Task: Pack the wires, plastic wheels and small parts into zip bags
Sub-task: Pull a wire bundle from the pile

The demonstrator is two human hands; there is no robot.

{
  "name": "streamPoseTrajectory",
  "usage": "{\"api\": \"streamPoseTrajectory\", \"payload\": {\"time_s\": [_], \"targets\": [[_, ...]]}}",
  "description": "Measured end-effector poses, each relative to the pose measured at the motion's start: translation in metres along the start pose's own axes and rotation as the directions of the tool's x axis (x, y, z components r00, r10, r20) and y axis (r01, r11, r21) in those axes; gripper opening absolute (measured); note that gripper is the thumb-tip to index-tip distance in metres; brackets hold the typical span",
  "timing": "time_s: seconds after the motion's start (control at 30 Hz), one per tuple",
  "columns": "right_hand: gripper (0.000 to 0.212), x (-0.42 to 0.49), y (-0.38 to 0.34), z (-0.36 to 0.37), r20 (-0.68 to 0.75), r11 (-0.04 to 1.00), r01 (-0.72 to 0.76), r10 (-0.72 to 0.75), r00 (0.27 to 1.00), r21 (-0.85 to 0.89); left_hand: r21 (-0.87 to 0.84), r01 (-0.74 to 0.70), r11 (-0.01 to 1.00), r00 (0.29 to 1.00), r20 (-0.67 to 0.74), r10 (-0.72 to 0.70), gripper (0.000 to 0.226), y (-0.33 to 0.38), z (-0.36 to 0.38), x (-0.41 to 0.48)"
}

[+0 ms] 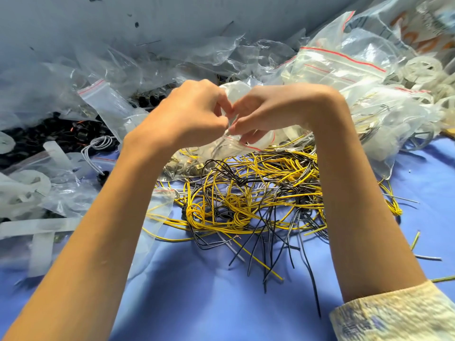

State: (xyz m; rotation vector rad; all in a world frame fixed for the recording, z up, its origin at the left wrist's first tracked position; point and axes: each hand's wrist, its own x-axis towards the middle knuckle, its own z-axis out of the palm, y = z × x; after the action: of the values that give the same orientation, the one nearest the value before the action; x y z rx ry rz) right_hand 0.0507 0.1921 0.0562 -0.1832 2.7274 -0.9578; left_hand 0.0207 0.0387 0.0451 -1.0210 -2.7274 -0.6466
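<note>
- Zip bag (258,141) of clear, crinkled plastic with a red line along its mouth is held up between both hands, over the far edge of the wire heap. Its contents are blurred; only a few thin dark strands show through.
- Left hand (189,114): fingers curled tight, thumb and fingertips pinching the bag's top edge.
- Right hand (273,112): meets the left almost knuckle to knuckle and pinches the same edge, its lower fingers curled under the bag.
- Wires (246,200), thin, yellow and black, lie in a loose tangle on the blue table (197,291), below the hands and between the forearms. Several are tied into knotted loops.
- Parts bag (182,166), clear and holding small metal pieces, lies under the left wrist and touches the tangle.
- Filled bags (384,114), piled to the right of the right hand, show wires and pale round shapes inside.
- Empty bags (339,62), flat and red-lined, are stacked beyond the right hand.
- Plastic wheels (423,67), translucent white and spoked, sit far to the right.
- Black parts (61,134) lie heaped to the left of the left hand, partly under crumpled clear film, with a grey cord (98,143) coiled beside them.
- White strips (41,227), flat and milky, lie beside the left forearm.
- Sleeve (394,313), pale and patterned, covers the right arm near the elbow.
</note>
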Motion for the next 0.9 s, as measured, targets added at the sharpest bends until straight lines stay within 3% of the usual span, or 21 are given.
{"api": "streamPoseTrajectory", "payload": {"time_s": [0.13,0.27,0.37,0.5,0.63,0.73,0.8,0.9], "targets": [[0.038,0.003,0.001,0.003,0.057,0.995,-0.054,0.059,0.997,-0.08,-0.028,0.006,1.0,1.0,-0.017,-0.006,0.04,0.003,-0.001,0.001],[0.049,0.009,-0.004,0.009,0.059,0.959,-0.059,0.079,0.995,-0.279,-0.024,0.009,1.0,0.999,-0.043,-0.01,0.052,0.004,-0.001,0.001],[0.048,0.012,-0.007,0.014,0.063,0.926,-0.039,0.067,0.996,-0.374,-0.027,0.008,1.0,0.999,-0.045,-0.01,0.051,0.005,-0.002,0.0],[0.025,0.014,-0.007,0.014,0.065,0.903,-0.01,0.042,0.997,-0.429,-0.041,0.011,0.999,0.999,-0.04,-0.013,0.048,0.004,-0.002,-0.001],[0.025,0.01,-0.007,0.013,0.065,0.921,0.007,0.02,0.998,-0.39,-0.051,0.003,0.999,0.998,-0.059,-0.006,0.047,0.003,-0.003,0.0],[0.037,0.011,-0.009,0.014,0.041,0.943,-0.018,0.034,0.999,-0.331,-0.045,0.006,0.999,0.999,-0.047,-0.008,0.047,0.005,-0.004,-0.001],[0.044,0.013,-0.009,0.014,0.021,0.925,-0.036,0.048,0.999,-0.377,-0.039,0.001,0.999,0.999,-0.041,-0.003,0.048,0.006,-0.004,-0.001],[0.038,0.014,-0.007,0.016,0.021,0.9,-0.052,0.068,0.997,-0.434,-0.051,0.007,0.999,0.999,-0.051,-0.01,0.047,0.004,-0.004,0.0]]}}
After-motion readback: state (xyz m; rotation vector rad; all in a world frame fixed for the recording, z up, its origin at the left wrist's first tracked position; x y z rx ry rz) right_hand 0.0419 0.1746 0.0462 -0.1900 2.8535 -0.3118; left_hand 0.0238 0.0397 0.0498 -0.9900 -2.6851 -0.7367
